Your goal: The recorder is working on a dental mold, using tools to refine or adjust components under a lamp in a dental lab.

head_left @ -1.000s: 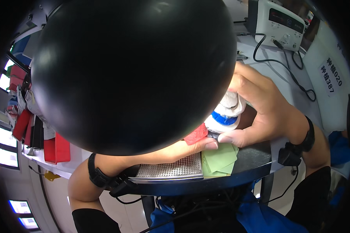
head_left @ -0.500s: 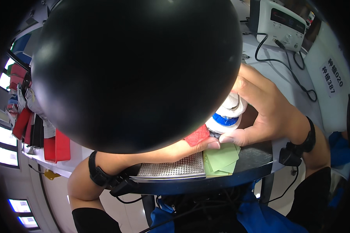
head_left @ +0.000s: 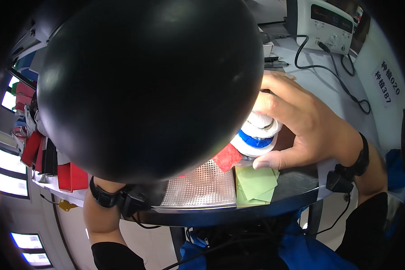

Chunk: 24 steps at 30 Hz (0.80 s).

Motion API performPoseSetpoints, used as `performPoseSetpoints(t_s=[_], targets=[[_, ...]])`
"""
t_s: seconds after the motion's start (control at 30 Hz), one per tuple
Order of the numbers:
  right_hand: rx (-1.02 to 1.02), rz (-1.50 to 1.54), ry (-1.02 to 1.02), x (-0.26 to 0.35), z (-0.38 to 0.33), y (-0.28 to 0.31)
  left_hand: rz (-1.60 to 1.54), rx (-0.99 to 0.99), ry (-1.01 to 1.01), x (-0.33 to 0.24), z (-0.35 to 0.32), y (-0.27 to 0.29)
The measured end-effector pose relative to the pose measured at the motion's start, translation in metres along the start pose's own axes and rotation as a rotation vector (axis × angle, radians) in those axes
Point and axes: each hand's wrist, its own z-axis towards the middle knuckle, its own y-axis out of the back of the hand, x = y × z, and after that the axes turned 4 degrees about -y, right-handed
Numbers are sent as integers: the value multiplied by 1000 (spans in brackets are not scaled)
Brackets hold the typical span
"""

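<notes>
A large round black dome (head_left: 148, 90) covers much of the middle of the view. To its right, my right hand (head_left: 306, 119) is curled round a white plaster model (head_left: 260, 130) with a blue band, thumb low on its near side and fingers over its upper part. The model's far left side is hidden by the dome. A crumpled red piece (head_left: 227, 157) lies against the model's lower left. My left forearm (head_left: 104, 218), with a black wrist strap, reaches up to the dome's lower edge; the left hand itself is hidden behind it.
A silver dimpled sheet (head_left: 200, 191) and light green paper slips (head_left: 258, 183) lie at the table's near edge. A white control box (head_left: 325, 27) with a black cable stands far right, near pens (head_left: 276, 64). Red boxes (head_left: 73, 177) are at left.
My left hand has let go of the model's lower side and drawn left, out of sight behind the dome. My right hand keeps hold of the model. The view has shifted slightly.
</notes>
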Motion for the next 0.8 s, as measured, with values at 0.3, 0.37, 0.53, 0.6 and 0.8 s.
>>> performPoseSetpoints(t_s=[0.3,0.37,0.53,0.6,0.8], targets=[[-58,32,27,-10,-6,-6,-370,-152,41,25,0,-12],[-51,47,9,-9,-7,-6,-382,-181,39,26,1,-13],[-48,89,-26,-11,-7,-3,-374,-226,40,22,1,-13],[-60,134,-29,-13,-6,-2,-367,-235,44,19,0,-11],[-51,107,-29,-17,-8,-1,-402,-261,59,22,0,-13]])
